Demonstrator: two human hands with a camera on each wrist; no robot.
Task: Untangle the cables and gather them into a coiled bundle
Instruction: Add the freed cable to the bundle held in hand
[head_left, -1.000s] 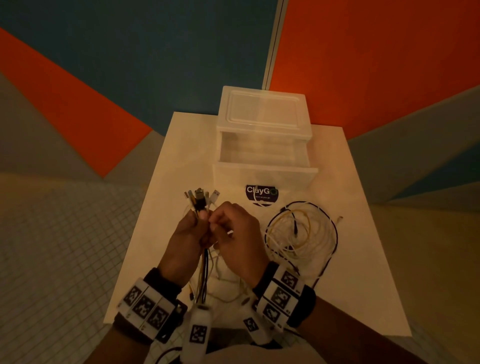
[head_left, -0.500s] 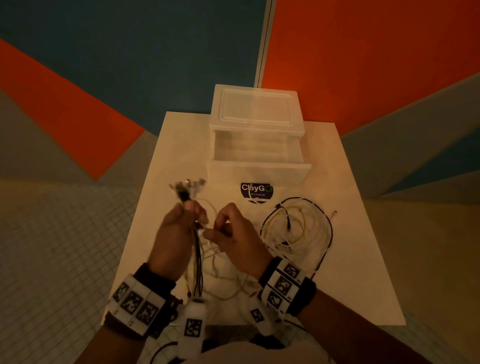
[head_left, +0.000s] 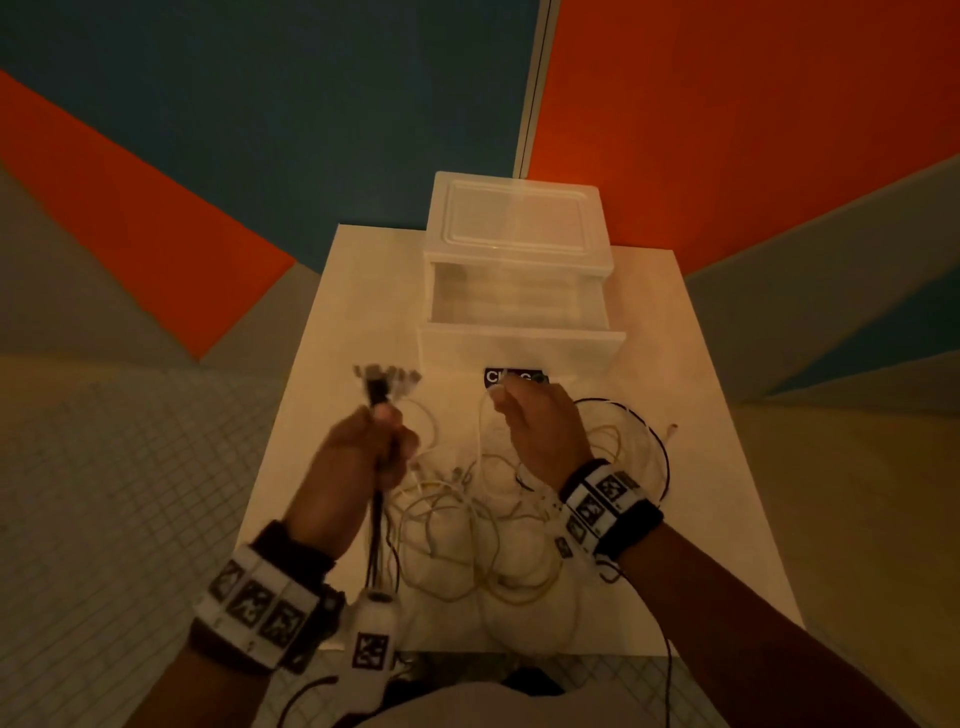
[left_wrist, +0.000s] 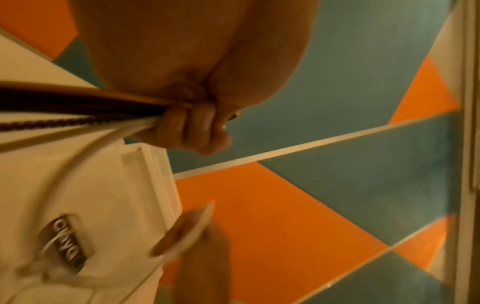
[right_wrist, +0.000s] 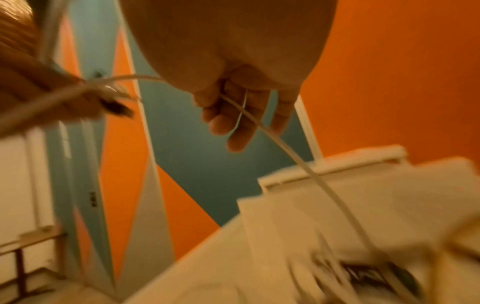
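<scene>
The hands have moved apart since a moment ago. The left hand (head_left: 363, 452) squeezes a bunch of cables (head_left: 378, 519) with the plugs (head_left: 387, 376) sticking up. The right hand (head_left: 540, 431) pinches one white cable (right_wrist: 280, 148) and holds it to the right. That cable runs down to the messy pile (head_left: 467, 525) near the person. The open drawer box (head_left: 519, 291) sits far behind, out of the way.
</scene>
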